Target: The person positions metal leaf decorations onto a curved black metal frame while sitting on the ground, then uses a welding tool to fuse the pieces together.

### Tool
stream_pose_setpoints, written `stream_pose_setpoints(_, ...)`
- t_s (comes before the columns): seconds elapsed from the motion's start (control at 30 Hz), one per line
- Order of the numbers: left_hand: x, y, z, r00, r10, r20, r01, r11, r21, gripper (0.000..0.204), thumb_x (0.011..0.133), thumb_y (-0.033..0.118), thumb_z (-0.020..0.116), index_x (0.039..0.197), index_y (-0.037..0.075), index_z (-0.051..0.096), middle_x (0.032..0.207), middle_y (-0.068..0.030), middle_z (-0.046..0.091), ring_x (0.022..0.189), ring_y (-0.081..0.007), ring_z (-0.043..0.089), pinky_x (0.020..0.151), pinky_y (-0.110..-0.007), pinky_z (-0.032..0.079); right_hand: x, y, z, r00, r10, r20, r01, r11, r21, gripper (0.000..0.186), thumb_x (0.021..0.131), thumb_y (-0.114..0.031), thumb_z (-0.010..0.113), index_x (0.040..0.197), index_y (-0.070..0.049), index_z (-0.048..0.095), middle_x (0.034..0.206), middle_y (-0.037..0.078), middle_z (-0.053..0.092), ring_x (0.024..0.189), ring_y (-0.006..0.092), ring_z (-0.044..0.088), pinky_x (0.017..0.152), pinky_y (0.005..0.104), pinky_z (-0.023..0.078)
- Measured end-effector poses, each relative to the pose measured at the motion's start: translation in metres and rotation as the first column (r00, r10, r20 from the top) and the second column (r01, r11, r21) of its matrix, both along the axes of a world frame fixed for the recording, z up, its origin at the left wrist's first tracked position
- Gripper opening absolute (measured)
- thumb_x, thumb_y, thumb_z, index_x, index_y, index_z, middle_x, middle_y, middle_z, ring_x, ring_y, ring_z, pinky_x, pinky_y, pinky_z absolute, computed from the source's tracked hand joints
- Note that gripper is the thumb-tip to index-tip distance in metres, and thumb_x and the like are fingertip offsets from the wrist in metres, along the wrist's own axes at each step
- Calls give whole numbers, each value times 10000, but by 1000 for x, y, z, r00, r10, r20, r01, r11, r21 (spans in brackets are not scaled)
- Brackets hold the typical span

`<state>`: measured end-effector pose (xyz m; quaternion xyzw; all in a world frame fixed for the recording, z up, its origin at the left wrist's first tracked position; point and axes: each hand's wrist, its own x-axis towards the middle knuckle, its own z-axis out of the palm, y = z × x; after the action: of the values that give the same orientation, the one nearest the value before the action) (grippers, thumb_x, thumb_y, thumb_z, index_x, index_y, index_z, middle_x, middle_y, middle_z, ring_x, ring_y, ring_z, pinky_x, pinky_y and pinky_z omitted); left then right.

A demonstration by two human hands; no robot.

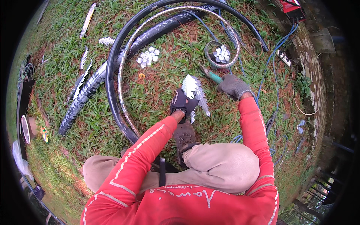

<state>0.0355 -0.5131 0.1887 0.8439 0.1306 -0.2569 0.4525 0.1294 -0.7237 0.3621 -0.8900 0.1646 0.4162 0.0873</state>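
Observation:
My left hand point(182, 101), in a black glove, is closed on several white, serrated leaf-shaped metal pieces point(190, 85) in the middle of the view. My right hand point(233, 86), in a grey knit glove, is closed around a teal-handled tool point(213, 76) with a metal tip pointing up-left, just right of the leaves. Beyond it, a white flower piece point(222, 54) sits inside the small loop of a curved metal strip point(122, 75). More white flowers point(148, 57) lie on the grass to the left.
A scuffed black pipe point(84, 90) and a large curved black tube point(109, 93) lie around the work. Loose white leaves point(106, 41) are at upper left. A red machine point(291, 8) with blue cables point(280, 43) stands at upper right. A hat point(32, 129) lies far left.

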Motion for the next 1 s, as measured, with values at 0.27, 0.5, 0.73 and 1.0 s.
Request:
stream_pose_setpoints(0.27,100,119,121,894,-398,204,411,911,-24,883,745,419,854,1448,-59,618,1350,-266,705,1249,-392,704,1093,-469,553,-11,-3,-2,998,-42,52,42,999,3,319,928,-219,746,1176,-21,716,729,101,635,531,216,622,492,417,494)
stream_pose_setpoints(0.5,147,313,212,668,-351,656,158,928,336,603,863,215,826,1417,38,668,1303,-197,740,1181,-369,739,1031,-469,584,-36,5,-1,989,-20,148,10,998,70,350,959,-224,726,1248,-31,686,771,88,641,530,208,610,494,409,501)
stream_pose_setpoints(0.73,114,472,94,765,-337,549,3,854,521,522,880,108,741,1399,72,691,1298,-226,754,1242,-425,714,1076,-485,577,-86,13,22,954,-162,253,108,971,215,506,973,-227,702,1415,17,663,890,138,721,603,228,659,548,395,528)
stream_pose_setpoints(1.0,105,488,21,822,-307,481,29,864,502,463,844,257,852,1275,117,759,1122,-211,780,1082,-433,739,941,-514,578,-72,105,89,880,-186,438,-37,890,454,589,1055,-214,677,1591,-3,558,893,27,662,535,95,521,465,307,423)
